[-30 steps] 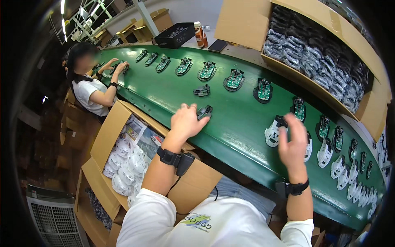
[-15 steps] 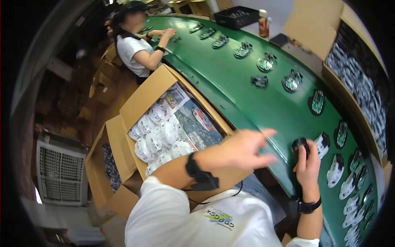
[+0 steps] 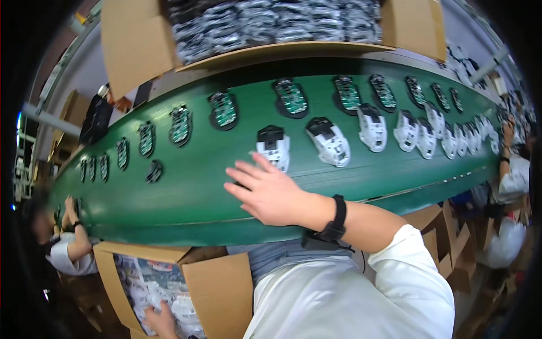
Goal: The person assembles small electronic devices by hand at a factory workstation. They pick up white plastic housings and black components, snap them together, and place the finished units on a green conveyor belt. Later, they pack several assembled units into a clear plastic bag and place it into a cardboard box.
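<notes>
My right hand [image 3: 270, 195] is over the green belt, palm down with its fingers spread. It overlaps the lower end of a white mouse shell [image 3: 275, 148] with a black top part; nothing shows in its grip. Just right of that shell lies a second white mouse shell [image 3: 333, 146], also black at the top. At the lower left my left hand [image 3: 161, 321] reaches into a cardboard box [image 3: 217, 288] of white plastic shells [image 3: 186, 312]. Its thumb and a finger are apart against the shells; the other fingers are partly hidden.
Green circuit boards on black bases [image 3: 224, 110] line the belt's [image 3: 209, 192] far side, with a small dark part [image 3: 153, 171] nearer. More white shells [image 3: 406, 131] stand to the right. Behind is a carton [image 3: 282, 53] of bagged pieces. Co-workers sit at left [image 3: 70, 248] and right [image 3: 514, 175].
My view has swung right to face the belt. The left hand has gone from near the belt's edge into the box. The right hand, earlier closed on a black part, is now spread and empty.
</notes>
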The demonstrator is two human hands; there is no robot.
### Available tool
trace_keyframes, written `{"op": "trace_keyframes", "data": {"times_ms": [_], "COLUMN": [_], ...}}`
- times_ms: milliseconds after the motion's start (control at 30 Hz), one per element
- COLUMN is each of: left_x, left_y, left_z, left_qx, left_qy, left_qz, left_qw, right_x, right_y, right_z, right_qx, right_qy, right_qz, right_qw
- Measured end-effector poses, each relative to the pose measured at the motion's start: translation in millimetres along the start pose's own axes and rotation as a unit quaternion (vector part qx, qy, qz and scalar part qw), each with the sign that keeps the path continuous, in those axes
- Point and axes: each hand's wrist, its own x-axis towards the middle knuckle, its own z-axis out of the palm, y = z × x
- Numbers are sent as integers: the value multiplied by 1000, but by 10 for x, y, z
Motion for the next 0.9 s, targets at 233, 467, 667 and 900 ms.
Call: {"op": "trace_keyframes", "data": {"times_ms": [233, 467, 667, 900], "left_x": [100, 393, -94, 123], "left_y": [51, 790, 2507, 3413], "left_z": [-291, -618, -1021, -325], "left_qx": [-74, -462, -444, -489], "left_qy": [113, 143, -88, -37], "left_qz": [50, 252, 485, 500], "left_qw": [989, 838, 748, 714], "right_x": [-15, 62, 23, 133], "right_y": [18, -44, 3, 159], "right_z": [-33, -103, -114, -4], "right_qx": [-129, 3, -3, 131], "right_qy": [-31, -51, -117, 51], "right_qz": [93, 145, 127, 102], "right_qw": [987, 988, 985, 985]}}
